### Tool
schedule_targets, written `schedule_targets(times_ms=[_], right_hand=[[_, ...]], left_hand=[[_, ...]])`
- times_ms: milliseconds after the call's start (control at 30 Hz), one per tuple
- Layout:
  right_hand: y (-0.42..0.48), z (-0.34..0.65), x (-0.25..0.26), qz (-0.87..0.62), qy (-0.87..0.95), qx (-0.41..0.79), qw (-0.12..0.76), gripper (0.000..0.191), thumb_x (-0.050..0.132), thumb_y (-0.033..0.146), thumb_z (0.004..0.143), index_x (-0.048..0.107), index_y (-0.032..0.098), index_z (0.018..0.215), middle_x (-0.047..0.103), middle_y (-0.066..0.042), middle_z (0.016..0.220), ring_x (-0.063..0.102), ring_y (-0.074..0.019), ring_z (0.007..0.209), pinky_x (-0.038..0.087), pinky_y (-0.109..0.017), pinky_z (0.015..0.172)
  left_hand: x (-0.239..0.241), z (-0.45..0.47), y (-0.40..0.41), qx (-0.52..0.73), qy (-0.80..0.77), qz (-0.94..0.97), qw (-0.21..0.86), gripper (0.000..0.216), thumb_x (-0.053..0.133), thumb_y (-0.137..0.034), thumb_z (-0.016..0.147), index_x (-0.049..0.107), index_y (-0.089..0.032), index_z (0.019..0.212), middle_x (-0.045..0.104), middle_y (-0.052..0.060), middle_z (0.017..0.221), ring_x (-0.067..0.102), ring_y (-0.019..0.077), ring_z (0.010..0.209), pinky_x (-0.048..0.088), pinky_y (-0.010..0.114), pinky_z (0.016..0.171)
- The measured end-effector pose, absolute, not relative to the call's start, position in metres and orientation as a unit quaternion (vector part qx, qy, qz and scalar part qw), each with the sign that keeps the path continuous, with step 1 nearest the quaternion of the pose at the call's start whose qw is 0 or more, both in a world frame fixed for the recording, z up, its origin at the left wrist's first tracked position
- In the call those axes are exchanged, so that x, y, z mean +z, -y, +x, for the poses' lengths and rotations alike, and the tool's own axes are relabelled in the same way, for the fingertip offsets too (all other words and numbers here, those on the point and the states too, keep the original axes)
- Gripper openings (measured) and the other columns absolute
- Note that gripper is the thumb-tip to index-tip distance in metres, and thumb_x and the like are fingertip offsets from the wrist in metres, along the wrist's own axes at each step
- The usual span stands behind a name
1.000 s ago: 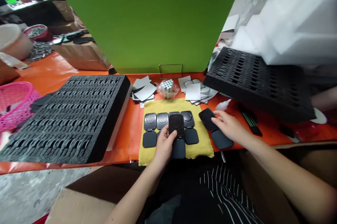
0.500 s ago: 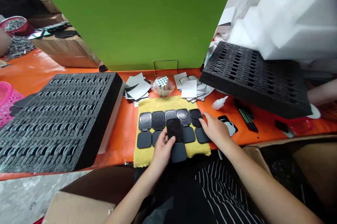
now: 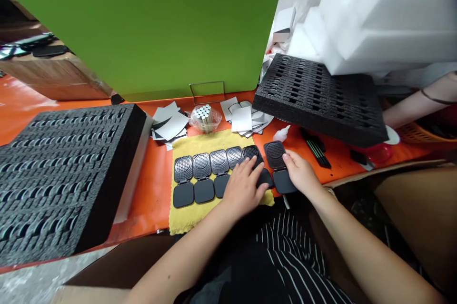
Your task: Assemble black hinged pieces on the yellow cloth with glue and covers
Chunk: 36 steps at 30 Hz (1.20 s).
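Observation:
Several black hinged cases (image 3: 202, 175) lie open in a row on a yellow cloth (image 3: 185, 213), mesh halves at the back. My left hand (image 3: 244, 187) rests flat on the cases at the right part of the row, fingers spread, nothing gripped. At the cloth's right edge lies one more open case (image 3: 276, 154). On it my right hand (image 3: 300, 173) rests, fingers curled over its lower half.
A large black foam tray (image 3: 64, 170) fills the left of the orange table. Another foam tray (image 3: 314, 99) stands tilted at the back right under white foam blocks (image 3: 374, 13). White square stickers (image 3: 243, 118), a bag of small cylinders (image 3: 203, 118) and a green board (image 3: 160, 23) lie behind. Another person's arm (image 3: 417, 104) reaches in at far right.
My left hand put the case it held into the row and now lies flat across it. My right hand has set another case at the row's right end. The view shifted right.

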State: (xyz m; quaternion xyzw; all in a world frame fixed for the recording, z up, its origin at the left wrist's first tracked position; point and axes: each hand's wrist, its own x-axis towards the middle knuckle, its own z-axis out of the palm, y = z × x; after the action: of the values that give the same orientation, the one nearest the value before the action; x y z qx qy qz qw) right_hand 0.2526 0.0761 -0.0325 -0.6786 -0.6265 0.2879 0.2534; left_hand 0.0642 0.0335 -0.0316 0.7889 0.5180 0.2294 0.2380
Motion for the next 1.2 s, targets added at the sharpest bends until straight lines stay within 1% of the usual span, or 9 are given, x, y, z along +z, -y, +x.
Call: schedule_targets(times_ms=[100, 267, 567, 700, 800, 900, 967, 1033, 1200], right_hand=[[-0.092, 0.263, -0.035, -0.701, 0.661, 0.216, 0.158, 0.039, 0.030, 0.038, 0.087, 0.054, 0.020, 0.112, 0.062, -0.009, 0.101, 0.057, -0.0228, 0.091, 0.040, -0.032, 0.076], [-0.102, 0.253, -0.044, -0.705, 0.687, 0.161, 0.068, 0.041, 0.024, 0.037, 0.088, 0.052, 0.020, 0.113, 0.063, -0.010, 0.097, 0.058, -0.0239, 0.086, 0.039, -0.032, 0.069], [-0.098, 0.246, -0.054, -0.680, 0.721, 0.100, 0.090, 0.036, 0.036, 0.030, 0.085, 0.050, 0.019, 0.116, 0.057, -0.011, 0.105, 0.055, -0.0229, 0.090, 0.040, -0.031, 0.072], [-0.089, 0.252, -0.057, -0.677, 0.712, 0.117, 0.145, 0.031, 0.039, 0.030, 0.083, 0.055, 0.019, 0.108, 0.057, -0.011, 0.102, 0.054, -0.0230, 0.090, 0.040, -0.034, 0.076], [-0.087, 0.254, -0.059, -0.693, 0.635, 0.215, 0.264, 0.026, 0.043, 0.034, 0.081, 0.055, 0.020, 0.100, 0.060, -0.008, 0.089, 0.055, -0.0198, 0.081, 0.043, -0.033, 0.072], [-0.091, 0.253, -0.054, -0.671, 0.412, 0.430, 0.441, 0.027, 0.046, 0.040, 0.080, 0.048, 0.023, 0.101, 0.059, -0.001, 0.069, 0.052, -0.0126, 0.055, 0.044, -0.025, 0.052], [-0.100, 0.252, -0.048, -0.597, 0.239, 0.564, 0.518, 0.024, 0.043, 0.039, 0.082, 0.045, 0.023, 0.100, 0.060, 0.000, 0.069, 0.050, -0.0096, 0.049, 0.042, -0.020, 0.045], [-0.111, 0.251, -0.041, -0.516, 0.128, 0.654, 0.539, 0.020, 0.037, 0.036, 0.085, 0.046, 0.022, 0.096, 0.062, -0.004, 0.078, 0.054, -0.0089, 0.053, 0.045, -0.019, 0.046], [-0.139, 0.248, -0.039, -0.433, 0.046, 0.735, 0.520, 0.035, 0.022, 0.043, 0.089, 0.048, 0.019, 0.096, 0.062, -0.008, 0.088, 0.060, -0.0106, 0.062, 0.050, -0.022, 0.046]], left_hand=[[-0.042, 0.075, -0.044, 0.145, -0.520, 0.824, 0.171, 0.065, 0.048, -0.053, 0.076, 0.030, -0.025, 0.132, 0.023, 0.006, 0.142, 0.016, 0.0295, 0.130, 0.012, 0.055, 0.103], [-0.055, 0.074, -0.048, 0.087, -0.517, 0.839, 0.142, 0.069, 0.035, -0.064, 0.076, 0.025, -0.027, 0.134, 0.020, 0.005, 0.143, 0.015, 0.0290, 0.130, 0.006, 0.058, 0.102], [-0.055, 0.070, -0.047, 0.067, -0.521, 0.841, 0.130, 0.069, 0.029, -0.066, 0.076, 0.023, -0.029, 0.135, 0.018, 0.002, 0.144, 0.014, 0.0270, 0.130, 0.006, 0.056, 0.103], [-0.055, 0.070, -0.048, 0.060, -0.524, 0.838, 0.138, 0.070, 0.029, -0.066, 0.076, 0.024, -0.029, 0.134, 0.018, 0.003, 0.144, 0.014, 0.0275, 0.130, 0.005, 0.057, 0.102], [-0.056, 0.070, -0.048, 0.064, -0.524, 0.838, 0.137, 0.069, 0.031, -0.065, 0.076, 0.023, -0.030, 0.134, 0.017, 0.002, 0.144, 0.014, 0.0271, 0.130, 0.004, 0.058, 0.102], [-0.056, 0.071, -0.048, 0.066, -0.527, 0.836, 0.136, 0.068, 0.033, -0.063, 0.076, 0.022, -0.029, 0.135, 0.017, 0.002, 0.144, 0.014, 0.0272, 0.130, 0.003, 0.057, 0.102], [-0.055, 0.072, -0.048, 0.066, -0.528, 0.835, 0.137, 0.068, 0.034, -0.062, 0.076, 0.023, -0.029, 0.134, 0.018, 0.002, 0.144, 0.014, 0.0276, 0.130, 0.003, 0.058, 0.101], [-0.052, 0.073, -0.048, 0.066, -0.529, 0.835, 0.139, 0.069, 0.037, -0.062, 0.075, 0.025, -0.028, 0.134, 0.019, 0.004, 0.143, 0.015, 0.0282, 0.130, 0.003, 0.058, 0.101], [-0.041, 0.077, -0.047, 0.102, -0.513, 0.843, 0.126, 0.069, 0.042, -0.058, 0.075, 0.026, -0.026, 0.134, 0.018, 0.005, 0.144, 0.015, 0.0288, 0.130, 0.006, 0.056, 0.102]])
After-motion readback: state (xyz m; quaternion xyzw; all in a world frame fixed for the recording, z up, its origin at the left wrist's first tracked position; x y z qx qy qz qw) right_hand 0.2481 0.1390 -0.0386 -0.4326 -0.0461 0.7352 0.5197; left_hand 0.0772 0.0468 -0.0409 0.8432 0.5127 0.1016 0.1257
